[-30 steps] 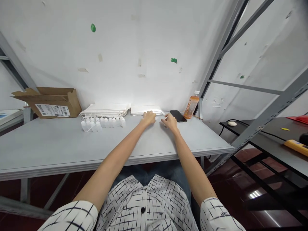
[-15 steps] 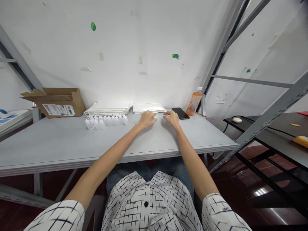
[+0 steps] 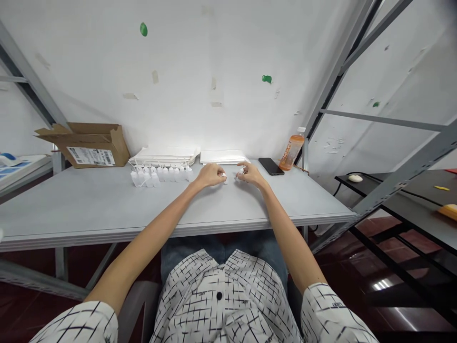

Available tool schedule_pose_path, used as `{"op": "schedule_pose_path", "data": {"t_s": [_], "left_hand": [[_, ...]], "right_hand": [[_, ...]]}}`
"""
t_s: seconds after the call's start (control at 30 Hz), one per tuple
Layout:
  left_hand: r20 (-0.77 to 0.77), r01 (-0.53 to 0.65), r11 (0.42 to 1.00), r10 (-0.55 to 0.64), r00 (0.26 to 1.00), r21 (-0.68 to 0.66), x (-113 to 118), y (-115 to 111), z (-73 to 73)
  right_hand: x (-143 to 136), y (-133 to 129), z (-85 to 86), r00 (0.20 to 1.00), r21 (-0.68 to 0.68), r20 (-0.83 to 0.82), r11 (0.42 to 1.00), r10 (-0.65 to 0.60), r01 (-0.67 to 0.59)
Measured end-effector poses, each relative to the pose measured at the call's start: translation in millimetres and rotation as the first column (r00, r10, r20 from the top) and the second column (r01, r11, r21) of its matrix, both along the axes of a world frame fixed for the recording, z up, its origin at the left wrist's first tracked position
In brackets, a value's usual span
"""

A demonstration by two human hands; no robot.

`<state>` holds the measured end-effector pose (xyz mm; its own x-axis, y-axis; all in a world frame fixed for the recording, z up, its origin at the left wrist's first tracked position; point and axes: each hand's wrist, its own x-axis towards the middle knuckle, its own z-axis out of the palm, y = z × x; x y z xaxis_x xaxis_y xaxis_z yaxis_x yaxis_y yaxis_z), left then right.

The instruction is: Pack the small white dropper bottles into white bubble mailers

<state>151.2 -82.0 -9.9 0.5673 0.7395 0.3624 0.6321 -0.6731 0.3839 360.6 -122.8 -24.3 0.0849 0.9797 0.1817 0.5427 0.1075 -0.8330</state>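
Over the middle of the table my left hand (image 3: 210, 175) is closed, its fingertips pinching a small white dropper bottle (image 3: 225, 179) that stands upright near the tabletop. Just to the right, my right hand (image 3: 252, 174) curls its thumb and fingers around another small white piece (image 3: 240, 171); it looks like a dropper bottle too, though the fingers cover much of it. A narrow gap separates the two hands. Left of them stand several white dropper bottles (image 3: 164, 175) in rows, with thin tips pointing up.
Behind the bottles lie stacked white sheets (image 3: 166, 155), and a second paper stack (image 3: 223, 156) lies behind my hands. An open cardboard box (image 3: 91, 145) sits at the back left. On the right are a black phone (image 3: 271, 166) and an orange drink bottle (image 3: 292, 150) beside the metal rack (image 3: 330, 76).
Both hands have come slightly nearer to me and the left one has shifted left. The small white pieces in them show more clearly. The camera view has shifted a little.
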Motion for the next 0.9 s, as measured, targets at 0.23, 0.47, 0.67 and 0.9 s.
{"op": "schedule_pose_path", "data": {"t_s": [0.23, 0.47, 0.67, 0.9], "left_hand": [[0.030, 0.090, 0.995, -0.090, 0.996, -0.029, -0.9, 2.1, -2.6], [0.078, 0.113, 0.991, -0.107, 0.991, -0.076, -2.6, 3.1, 1.1], [0.145, 0.156, 0.982, -0.140, 0.980, -0.110, -1.5, 6.3, -4.5], [0.333, 0.280, 0.930, -0.193, 0.923, -0.239, 1.7, 13.8, -17.7]], "right_hand": [[-3.8, 2.9, -1.6, 0.990, -0.025, -0.035, 0.991, 0.134, -0.135], [-4.6, -0.3, -0.8, 0.976, -0.017, -0.098, 0.981, 0.192, -0.195], [-6.3, -2.9, 2.5, 0.964, -0.063, -0.166, 0.974, 0.206, -0.219], [-5.8, 0.5, -0.5, 0.944, -0.066, -0.220, 0.962, 0.246, -0.266]]}}
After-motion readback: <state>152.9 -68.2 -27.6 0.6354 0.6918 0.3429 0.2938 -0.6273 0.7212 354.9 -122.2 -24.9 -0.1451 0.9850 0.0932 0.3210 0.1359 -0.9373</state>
